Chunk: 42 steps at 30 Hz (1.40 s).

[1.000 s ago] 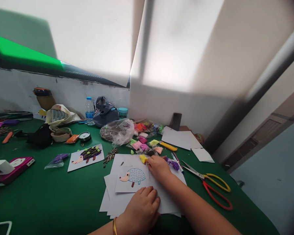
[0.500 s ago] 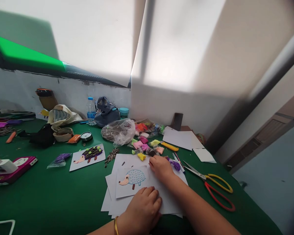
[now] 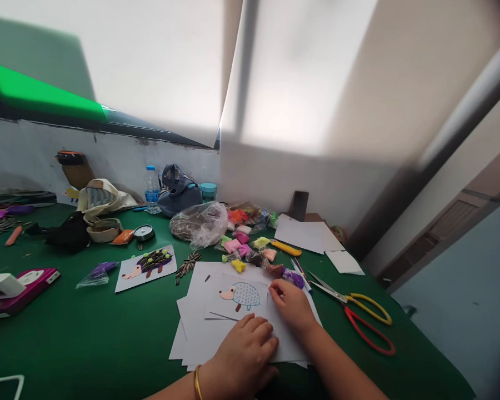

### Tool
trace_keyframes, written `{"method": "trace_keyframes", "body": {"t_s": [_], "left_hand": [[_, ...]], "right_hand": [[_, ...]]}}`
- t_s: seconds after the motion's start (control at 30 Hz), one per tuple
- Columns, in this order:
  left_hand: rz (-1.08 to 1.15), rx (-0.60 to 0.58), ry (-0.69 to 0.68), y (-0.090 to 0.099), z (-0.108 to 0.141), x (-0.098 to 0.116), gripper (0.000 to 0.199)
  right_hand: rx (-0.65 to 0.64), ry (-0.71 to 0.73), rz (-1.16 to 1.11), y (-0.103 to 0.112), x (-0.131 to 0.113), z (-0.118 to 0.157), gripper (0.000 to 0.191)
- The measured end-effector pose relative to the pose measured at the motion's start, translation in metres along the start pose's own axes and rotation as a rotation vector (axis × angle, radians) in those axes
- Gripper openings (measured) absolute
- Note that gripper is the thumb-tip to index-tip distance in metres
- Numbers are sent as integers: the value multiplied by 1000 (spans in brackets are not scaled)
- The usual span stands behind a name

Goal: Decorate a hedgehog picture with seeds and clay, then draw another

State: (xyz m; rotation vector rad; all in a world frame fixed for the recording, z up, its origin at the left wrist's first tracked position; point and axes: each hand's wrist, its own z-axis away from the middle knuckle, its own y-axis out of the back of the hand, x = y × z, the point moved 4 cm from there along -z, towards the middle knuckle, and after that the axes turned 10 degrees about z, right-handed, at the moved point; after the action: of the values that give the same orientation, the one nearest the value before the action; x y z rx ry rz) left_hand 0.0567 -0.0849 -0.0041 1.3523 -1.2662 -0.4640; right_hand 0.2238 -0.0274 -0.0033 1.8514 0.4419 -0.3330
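A white card with a hedgehog drawing point(image 3: 242, 297), blue-outlined and spiked, lies on a stack of white paper point(image 3: 204, 344). Its head is pale pink, and a brown leg sits under the body. My right hand point(image 3: 292, 305) has its fingertips pinched at the card's right edge. The card's near edge looks slightly raised, with a dark line of shadow below it. My left hand point(image 3: 250, 343), a gold bangle at its wrist, rests palm down at the card's near edge with fingers laid out.
Scissors point(image 3: 345, 300) lie open on the right. Beyond the paper are several bagged clay lumps point(image 3: 244, 250), a yellow cutter point(image 3: 286, 248) and sunflower seeds point(image 3: 188, 264). A finished hedgehog card point(image 3: 145, 269) lies left. A bottle point(image 3: 152, 191) and bag point(image 3: 180, 194) stand against the wall.
The hedgehog card has shifted right and a little away from me, its near edge lifting. My right hand has moved from beyond the card to its right edge; my left stays nearly still.
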Motion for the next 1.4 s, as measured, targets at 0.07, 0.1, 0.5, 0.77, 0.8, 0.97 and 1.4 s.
{"method": "trace_keyframes", "body": {"t_s": [0.07,0.1,0.5,0.77,0.8,0.97,1.4], "left_hand": [[-39,48,69,-1,4,-6,33],[-49,61,99,-2,6,-9,31],[-33,55,92,-9,14,-14,64],[-22,80,96,-7,15,-14,58],[-22,86,95,-7,15,-14,58],[-20,75,98,-7,14,-14,57],[-26,93,93,-12,16,-15,58]], "right_hand": [[11,2,-24,-1,2,1,18],[15,5,-34,-2,3,1,18],[5,130,-35,-2,4,11,16],[18,207,35,-4,8,23,33],[16,207,48,-4,9,25,38],[4,230,125,-1,12,36,50],[24,276,323,4,0,45,48]]}}
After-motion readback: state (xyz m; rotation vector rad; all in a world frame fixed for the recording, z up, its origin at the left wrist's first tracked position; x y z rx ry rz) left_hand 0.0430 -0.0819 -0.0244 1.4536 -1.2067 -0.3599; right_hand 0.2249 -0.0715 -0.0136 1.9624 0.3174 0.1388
